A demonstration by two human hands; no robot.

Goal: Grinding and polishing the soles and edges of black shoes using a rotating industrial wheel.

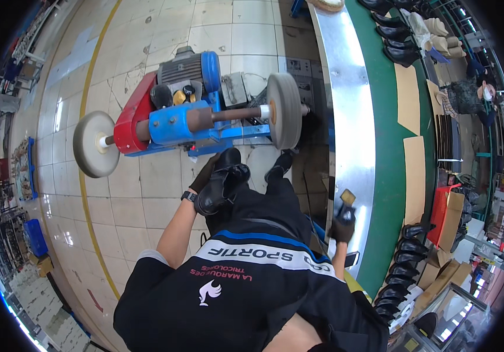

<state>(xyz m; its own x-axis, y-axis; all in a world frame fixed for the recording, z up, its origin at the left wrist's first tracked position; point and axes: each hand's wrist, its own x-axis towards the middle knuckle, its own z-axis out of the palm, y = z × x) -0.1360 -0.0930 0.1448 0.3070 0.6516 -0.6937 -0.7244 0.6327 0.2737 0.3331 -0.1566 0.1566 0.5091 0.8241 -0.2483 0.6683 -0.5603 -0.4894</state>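
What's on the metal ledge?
A tan block at the gloved right hand, a dark phone-like thing near the wrist, part of a tan round thing at the far end. Whatever the hand covers can't be seen.

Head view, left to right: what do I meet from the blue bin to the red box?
Blue bin → left grey wheel → red guard → gloved left hand → right grey wheel → gloved right hand → green surface → red box.

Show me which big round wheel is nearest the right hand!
The grey wheel on the right end of the machine, beside the metal tabletop. The other wheel is on the left end, by the red cover, farther from the right hand.
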